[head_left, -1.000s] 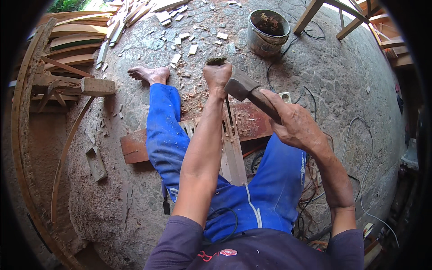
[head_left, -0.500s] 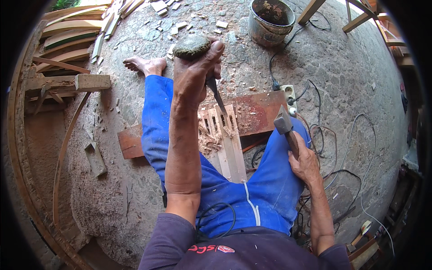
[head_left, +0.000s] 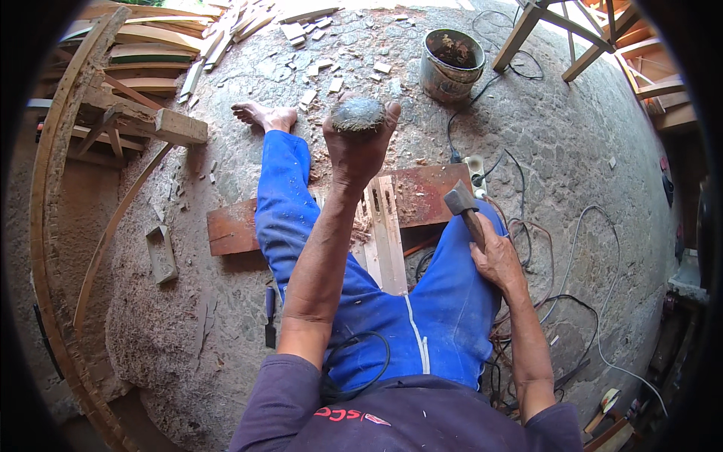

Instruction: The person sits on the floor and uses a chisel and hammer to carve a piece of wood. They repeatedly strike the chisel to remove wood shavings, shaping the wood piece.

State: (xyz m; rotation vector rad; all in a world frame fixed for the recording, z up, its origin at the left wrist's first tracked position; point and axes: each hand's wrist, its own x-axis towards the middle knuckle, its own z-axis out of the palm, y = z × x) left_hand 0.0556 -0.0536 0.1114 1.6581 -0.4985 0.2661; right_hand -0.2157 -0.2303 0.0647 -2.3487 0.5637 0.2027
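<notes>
My left hand point(head_left: 354, 162) is wrapped around a chisel point(head_left: 358, 114), whose broad, frayed handle end faces up. The hand hides the blade. Beneath it are slotted pale wooden strips point(head_left: 385, 242), side by side across a reddish plank point(head_left: 433, 197) and reaching back between my thighs. Wood shavings point(head_left: 361, 224) cover part of them. My right hand point(head_left: 497, 260) grips the handle of a hammer point(head_left: 460, 199) and rests on my right thigh, the metal head pointing forward, apart from the chisel.
A second chisel point(head_left: 269, 316) lies on the floor by my left thigh. A small wooden box point(head_left: 161, 255) sits farther left. Ahead stands a dirty bucket point(head_left: 450, 83), with a power strip point(head_left: 474, 175) and tangled cables point(head_left: 523, 233) to the right. Curved timber point(head_left: 45, 218) lines the left.
My left hand has tilted the chisel, and its blade, seen before over the slots, is now hidden. The whole view has shifted slightly. My right hand stays on the thigh with the hammer.
</notes>
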